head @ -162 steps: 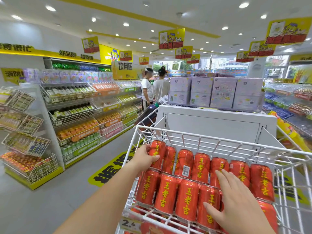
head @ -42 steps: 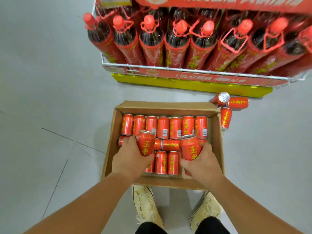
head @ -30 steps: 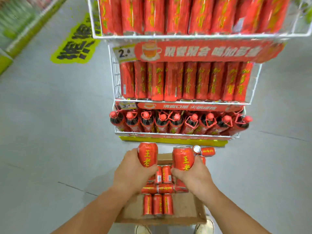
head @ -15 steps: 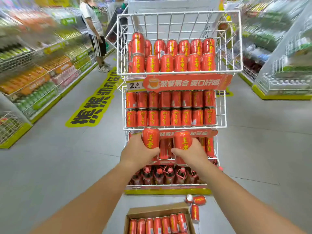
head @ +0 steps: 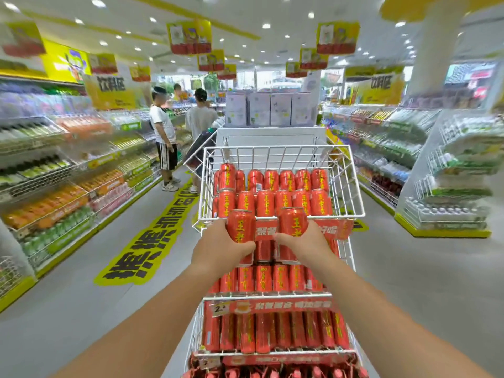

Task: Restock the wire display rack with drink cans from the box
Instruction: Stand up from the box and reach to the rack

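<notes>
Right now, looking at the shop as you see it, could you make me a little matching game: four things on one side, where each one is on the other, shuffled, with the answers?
Things:
1. left hand
2. right hand
3. top basket of the wire rack
4. yellow floor sticker

Places or states:
A. on the grey floor, left of the rack
B. closed round the right-side can, just below the basket's front rim
C. holds two rows of upright red cans
D. closed round the left-side can, at the same height as the other held can

Pairs: 1-D, 2-B, 3-C, 4-A
</notes>
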The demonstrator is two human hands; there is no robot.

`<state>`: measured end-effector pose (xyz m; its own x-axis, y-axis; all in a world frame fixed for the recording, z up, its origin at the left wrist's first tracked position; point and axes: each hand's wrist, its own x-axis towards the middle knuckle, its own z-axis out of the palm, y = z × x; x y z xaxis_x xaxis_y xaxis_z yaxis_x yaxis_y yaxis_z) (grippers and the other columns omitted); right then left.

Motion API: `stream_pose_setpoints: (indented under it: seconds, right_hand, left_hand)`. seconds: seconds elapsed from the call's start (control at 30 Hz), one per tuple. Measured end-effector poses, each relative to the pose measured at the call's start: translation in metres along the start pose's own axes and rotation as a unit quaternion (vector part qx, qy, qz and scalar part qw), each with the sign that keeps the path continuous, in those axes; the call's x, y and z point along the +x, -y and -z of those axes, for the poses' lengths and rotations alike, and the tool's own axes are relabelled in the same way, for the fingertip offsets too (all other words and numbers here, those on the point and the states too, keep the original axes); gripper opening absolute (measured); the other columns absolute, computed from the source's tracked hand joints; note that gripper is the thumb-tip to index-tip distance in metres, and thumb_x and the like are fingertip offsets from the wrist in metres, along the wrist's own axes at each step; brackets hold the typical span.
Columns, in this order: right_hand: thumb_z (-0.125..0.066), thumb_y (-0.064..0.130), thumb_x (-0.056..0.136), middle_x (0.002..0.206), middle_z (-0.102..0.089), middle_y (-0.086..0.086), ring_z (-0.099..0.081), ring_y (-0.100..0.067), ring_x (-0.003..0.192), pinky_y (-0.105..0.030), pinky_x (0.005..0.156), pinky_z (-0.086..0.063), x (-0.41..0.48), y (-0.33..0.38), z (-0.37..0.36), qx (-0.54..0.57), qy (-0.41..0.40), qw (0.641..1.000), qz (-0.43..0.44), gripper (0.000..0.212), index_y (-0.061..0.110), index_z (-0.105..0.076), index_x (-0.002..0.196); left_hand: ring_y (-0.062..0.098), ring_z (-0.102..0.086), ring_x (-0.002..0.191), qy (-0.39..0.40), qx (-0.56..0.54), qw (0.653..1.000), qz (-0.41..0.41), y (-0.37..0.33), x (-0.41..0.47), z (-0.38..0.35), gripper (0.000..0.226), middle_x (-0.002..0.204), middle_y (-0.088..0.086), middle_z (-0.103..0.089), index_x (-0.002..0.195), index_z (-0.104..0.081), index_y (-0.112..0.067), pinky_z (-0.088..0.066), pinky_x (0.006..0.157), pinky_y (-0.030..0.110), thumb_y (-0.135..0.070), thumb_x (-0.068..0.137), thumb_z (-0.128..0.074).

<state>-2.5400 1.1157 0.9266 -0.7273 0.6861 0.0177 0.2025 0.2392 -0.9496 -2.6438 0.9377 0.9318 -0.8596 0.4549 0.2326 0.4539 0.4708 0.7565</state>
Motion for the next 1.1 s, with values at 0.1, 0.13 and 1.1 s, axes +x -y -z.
stream_pose_setpoints:
  seconds: [0.1,0.13,1.1]
  right_hand:
    - [-0.079,0.061,0.07,0.142,-0.051,-0.002,-0.052,-0.028,0.128,-0.045,0.104,-0.044,0.038,0.019,0.012,0.032,-0.002,0.999,0.006,0.102,0.016,-0.032,0.148]
    - [-0.078,0.062,0.069,0.136,-0.055,-0.003,-0.056,-0.027,0.121,-0.045,0.101,-0.046,0.053,0.024,0.018,0.046,0.003,0.999,0.002,0.096,0.016,-0.036,0.143]
    - [-0.085,0.057,0.052,0.085,-0.075,0.001,-0.073,-0.018,0.076,-0.041,0.077,-0.062,0.352,0.056,-0.052,0.008,0.036,0.999,-0.009,0.061,0.015,-0.069,0.093]
  left_hand:
    - [0.012,-0.069,0.068,-0.02,-0.005,1.0,-0.009,-0.015,0.032,0.0,0.046,0.077,-0.008,-0.071,0.093,-0.061,-0.03,-0.06,0.07,0.043,-0.053,0.057,-0.078]
    - [0.011,-0.069,0.07,-0.024,-0.005,1.0,-0.01,-0.02,0.044,-0.002,0.046,0.079,-0.009,-0.071,0.094,-0.06,-0.031,-0.06,0.071,0.042,-0.052,0.058,-0.079]
    - [0.021,-0.066,0.074,-0.11,0.105,0.984,0.087,-0.017,0.322,-0.07,0.043,0.079,0.001,-0.065,0.071,-0.058,-0.024,-0.056,0.066,0.035,-0.059,0.049,-0.066]
